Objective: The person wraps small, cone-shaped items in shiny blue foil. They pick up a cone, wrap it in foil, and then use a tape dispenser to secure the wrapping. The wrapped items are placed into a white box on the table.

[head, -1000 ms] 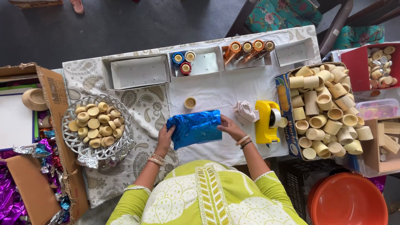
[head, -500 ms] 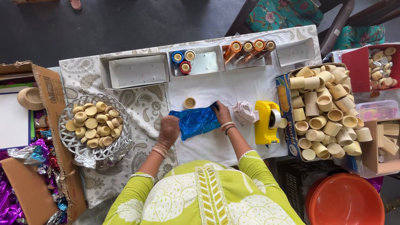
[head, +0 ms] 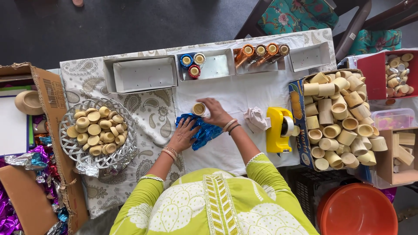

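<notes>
Two hands are met over one spot of the counter (head: 244,93). The right hand (head: 216,112) is closed on a small round wooden cup (head: 199,109), gripped at its side with the open mouth turned up. The left hand (head: 185,134) is laid flat and open, fingers spread, on a crumpled sheet of shiny blue foil (head: 205,132).

The cup is held just past the far edge of the foil, so the foil lies directly beneath and toward the body from the right hand, touching the left palm. The foil's long axis is stretched crosswise, from the left hand toward the right wrist. The left hand is the nearer one to the foil; the right is the nearer to the cup.

The cup is seen as pale tan, short, with a thick rim. The foil is creased, bright blue, reflective.

Further out, a yellow tape dispenser (head: 278,129) is stood beyond the right forearm, and a silver wire basket (head: 126,150) of similar cups is placed beyond the left.
</notes>
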